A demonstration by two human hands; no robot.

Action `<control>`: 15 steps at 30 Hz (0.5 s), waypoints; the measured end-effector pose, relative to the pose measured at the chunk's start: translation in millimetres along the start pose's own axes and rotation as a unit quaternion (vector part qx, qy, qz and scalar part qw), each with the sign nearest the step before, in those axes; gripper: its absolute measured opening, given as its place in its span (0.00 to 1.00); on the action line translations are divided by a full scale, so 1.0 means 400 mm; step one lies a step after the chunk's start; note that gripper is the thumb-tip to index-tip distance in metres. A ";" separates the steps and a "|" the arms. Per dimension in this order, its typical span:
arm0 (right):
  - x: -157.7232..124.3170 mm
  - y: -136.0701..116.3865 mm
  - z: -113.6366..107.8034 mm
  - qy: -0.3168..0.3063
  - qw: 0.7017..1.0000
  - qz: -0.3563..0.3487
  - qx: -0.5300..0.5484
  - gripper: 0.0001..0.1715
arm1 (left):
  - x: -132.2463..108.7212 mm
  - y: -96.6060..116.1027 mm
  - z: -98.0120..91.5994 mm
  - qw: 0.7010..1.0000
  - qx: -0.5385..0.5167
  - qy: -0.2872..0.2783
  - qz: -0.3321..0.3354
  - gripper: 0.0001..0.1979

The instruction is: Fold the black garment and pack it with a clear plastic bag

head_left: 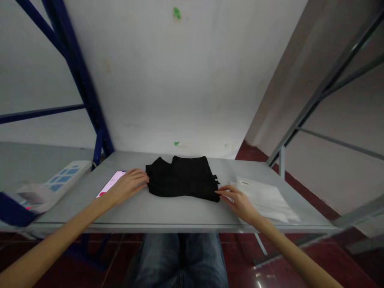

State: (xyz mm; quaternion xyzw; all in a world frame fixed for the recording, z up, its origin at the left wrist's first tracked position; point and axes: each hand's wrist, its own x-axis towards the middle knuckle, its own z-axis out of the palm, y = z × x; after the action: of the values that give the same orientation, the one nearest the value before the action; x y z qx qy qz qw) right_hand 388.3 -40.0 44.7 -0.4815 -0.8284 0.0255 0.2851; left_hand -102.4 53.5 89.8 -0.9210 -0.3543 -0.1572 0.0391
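A black garment (183, 176) lies folded on the grey table, its outline uneven along the far edge; its exact kind cannot be made out. At its left edge, my left hand (130, 185) has its fingertips closed together on the cloth. My right hand (240, 203) pinches the lower right corner between thumb and fingers. Small ragged bits of black fabric or tags stick out just above that corner. Partly behind my left hand and forearm lies a phone (111, 183) with a lit pinkish screen.
Clear plastic bags (264, 198) lie flat beside my right hand. A white power strip (64, 180) with blue patches sits at the left. The grey table (168, 214) backs onto a white wall (180, 88). Blue metal posts (81, 76) stand left, a grey frame (300, 124) right.
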 end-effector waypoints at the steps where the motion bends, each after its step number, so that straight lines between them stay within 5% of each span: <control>1: -0.003 0.000 -0.002 0.005 1.000 0.002 0.000 0.18 | 0.004 0.002 0.002 1.000 -0.004 0.005 -0.002 0.13; 7: 0.025 0.001 -0.016 0.060 0.997 0.049 0.031 0.18 | 0.041 -0.035 0.001 0.997 -0.078 0.015 -0.021 0.14; 15: 0.227 0.107 0.024 0.104 0.973 0.196 0.063 0.14 | 0.160 -0.163 -0.020 0.962 -0.195 -0.001 -0.191 0.24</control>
State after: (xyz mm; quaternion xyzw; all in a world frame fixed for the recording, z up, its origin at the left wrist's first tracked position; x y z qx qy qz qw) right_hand 383.2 58.8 63.7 -0.6157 -0.6804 0.0831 0.3888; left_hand -103.2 141.7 115.2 -0.8259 -0.4865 -0.2271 -0.1720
